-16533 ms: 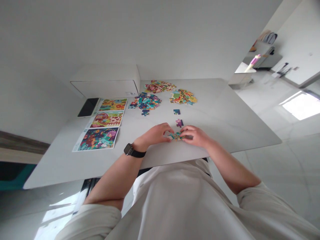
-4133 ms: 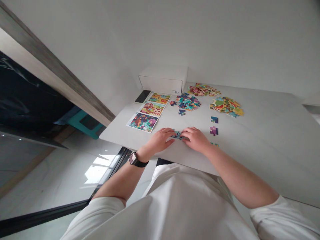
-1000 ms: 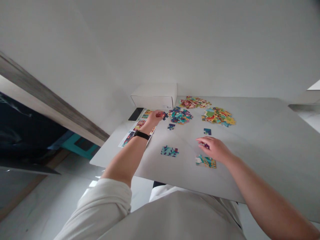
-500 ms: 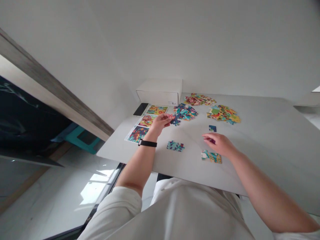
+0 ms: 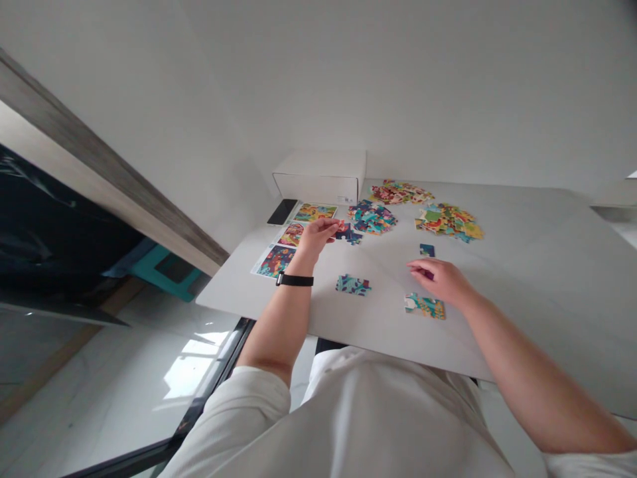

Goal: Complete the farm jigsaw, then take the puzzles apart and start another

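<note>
Near table edge (image 5: pixel 378 332), right hand (image 5: pixel 442 281) beside puzzle section (image 5: pixel 424 307).

1. Indoor room, home-like; no lab or workshop equipment in view.
2. Floor: polished marble-look tiles (image 5: pixel 99 358), lit by a patch of sunlight.
3. A teal stool (image 5: pixel 164 271) stands beyond the table edge.
4. White stone-look tabletop (image 5: pixel 537 285) carries a smartphone (image 5: pixel 281 212), a white cardboard box (image 5: pixel 318 178) and children's jigsaw pieces (image 5: pixel 372 218).
</note>
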The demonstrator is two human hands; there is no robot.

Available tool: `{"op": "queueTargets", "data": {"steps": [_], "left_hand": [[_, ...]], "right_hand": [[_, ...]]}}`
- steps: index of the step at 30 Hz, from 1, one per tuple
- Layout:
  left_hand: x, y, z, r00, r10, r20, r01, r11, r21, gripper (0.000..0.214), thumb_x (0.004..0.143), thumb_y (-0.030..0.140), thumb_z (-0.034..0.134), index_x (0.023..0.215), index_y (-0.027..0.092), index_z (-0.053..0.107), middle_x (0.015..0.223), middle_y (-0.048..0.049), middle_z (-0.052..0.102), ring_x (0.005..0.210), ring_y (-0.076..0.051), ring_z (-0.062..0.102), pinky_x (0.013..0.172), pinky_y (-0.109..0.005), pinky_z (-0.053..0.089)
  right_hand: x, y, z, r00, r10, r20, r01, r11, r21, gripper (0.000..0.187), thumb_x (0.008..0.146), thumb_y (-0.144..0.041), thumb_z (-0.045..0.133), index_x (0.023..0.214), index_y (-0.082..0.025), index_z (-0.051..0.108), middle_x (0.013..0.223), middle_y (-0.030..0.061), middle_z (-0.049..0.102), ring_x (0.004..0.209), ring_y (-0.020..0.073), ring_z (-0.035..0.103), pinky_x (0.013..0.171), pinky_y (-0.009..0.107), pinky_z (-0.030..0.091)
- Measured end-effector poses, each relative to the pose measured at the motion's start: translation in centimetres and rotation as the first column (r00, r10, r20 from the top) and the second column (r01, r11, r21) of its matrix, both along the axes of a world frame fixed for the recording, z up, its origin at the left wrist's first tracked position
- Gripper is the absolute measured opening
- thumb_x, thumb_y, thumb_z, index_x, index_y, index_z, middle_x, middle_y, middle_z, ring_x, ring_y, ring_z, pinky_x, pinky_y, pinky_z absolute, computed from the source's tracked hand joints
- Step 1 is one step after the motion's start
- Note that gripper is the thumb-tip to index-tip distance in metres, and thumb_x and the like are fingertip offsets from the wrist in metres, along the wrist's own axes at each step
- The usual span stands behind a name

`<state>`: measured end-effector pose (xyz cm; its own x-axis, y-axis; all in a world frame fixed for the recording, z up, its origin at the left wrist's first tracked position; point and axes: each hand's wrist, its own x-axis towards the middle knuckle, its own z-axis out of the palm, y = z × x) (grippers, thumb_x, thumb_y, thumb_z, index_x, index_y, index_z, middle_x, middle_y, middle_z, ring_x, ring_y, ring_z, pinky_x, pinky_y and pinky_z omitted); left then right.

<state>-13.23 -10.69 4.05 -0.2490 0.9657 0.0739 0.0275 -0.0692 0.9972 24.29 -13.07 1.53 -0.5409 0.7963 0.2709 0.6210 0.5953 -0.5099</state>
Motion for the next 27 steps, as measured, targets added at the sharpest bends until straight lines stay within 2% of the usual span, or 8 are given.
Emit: {"op": "queueTargets", "data": {"steps": [4,7,11,14,18,21,27], "left_hand": [[-0.2,0.2,-0.1,0.998,0.057,0.005,-0.057,0.998,-0.016,0.042,0.074,0.048,0.088,0.104,0.021,0.073,0.099,-0.0048,0.08,0.08,-0.014,0.071,0.065,-0.022,0.05],[-0.3,0.5,-0.2,0.996,0.077,0.034,-0.077,0.997,-0.003,0.044,0.074,0.049,0.088,0.104,0.022,0.071,0.099,-0.0041,0.08,0.078,-0.014,0.07,0.063,-0.022,0.049],[-0.4,0.8,-0.5,0.995,0.098,0.025,-0.097,0.995,-0.014,0.048,0.073,0.053,0.089,0.105,0.023,0.069,0.098,-0.0041,0.079,0.08,-0.015,0.071,0.063,-0.023,0.049],[-0.5,1.0,-0.8,0.994,0.102,0.026,-0.101,0.995,-0.019,0.051,0.071,0.055,0.089,0.104,0.023,0.068,0.098,-0.0044,0.079,0.08,-0.015,0.071,0.062,-0.023,0.048],[-0.8,1.5,-1.3,0.994,0.092,0.057,-0.091,0.996,-0.021,0.054,0.068,0.056,0.09,0.104,0.022,0.068,0.101,-0.0054,0.08,0.079,-0.015,0.07,0.061,-0.022,0.047],[-1.1,1.7,-1.4,0.993,0.094,0.076,-0.092,0.995,-0.03,0.056,0.068,0.058,0.09,0.103,0.022,0.067,0.104,-0.0068,0.081,0.08,-0.015,0.071,0.061,-0.022,0.047],[-0.7,1.1,-0.5,0.984,0.111,0.141,-0.106,0.993,-0.043,0.052,0.07,0.056,0.091,0.103,0.023,0.068,0.102,-0.0054,0.081,0.081,-0.014,0.072,0.061,-0.02,0.046]], "right_hand": [[-0.9,0.8,1.0,1.0,0.017,0.006,-0.017,0.996,0.085,0.026,0.099,-0.029,0.061,0.117,-0.027,0.079,0.119,0.0074,0.08,0.106,0.0261,0.075,0.1,0.043,0.06],[-2.9,2.5,2.1,0.999,0.028,0.042,-0.034,0.989,0.146,0.023,0.098,-0.029,0.064,0.115,-0.027,0.078,0.12,0.0082,0.078,0.114,0.0285,0.072,0.106,0.045,0.056],[-7.6,5.7,3.2,0.991,0.01,0.132,-0.027,0.991,0.129,0.019,0.096,-0.029,0.07,0.114,-0.025,0.075,0.118,0.0096,0.078,0.114,0.0301,0.071,0.103,0.045,0.055],[-11.7,7.5,3.2,0.974,-0.03,0.223,0.007,0.995,0.102,0.02,0.097,-0.028,0.071,0.116,-0.022,0.073,0.123,0.0124,0.077,0.117,0.0301,0.07,0.104,0.042,0.054],[-15.9,8.7,2.5,0.938,-0.011,0.347,-0.004,0.999,0.044,0.035,0.093,-0.035,0.08,0.123,-0.019,0.074,0.125,0.0178,0.077,0.12,0.0329,0.07,0.106,0.042,0.053],[-17.3,9.1,2.0,0.924,0.007,0.382,-0.014,1.0,0.016,0.048,0.088,-0.044,0.086,0.129,-0.021,0.074,0.124,0.0184,0.078,0.115,0.0347,0.073,0.102,0.042,0.055],[-17.4,10.0,1.3,0.934,-0.022,0.356,0.023,1.0,-0.001,0.047,0.09,-0.042,0.084,0.132,-0.024,0.075,0.126,0.0152,0.079,0.115,0.0314,0.074,0.1,0.039,0.057]]}}
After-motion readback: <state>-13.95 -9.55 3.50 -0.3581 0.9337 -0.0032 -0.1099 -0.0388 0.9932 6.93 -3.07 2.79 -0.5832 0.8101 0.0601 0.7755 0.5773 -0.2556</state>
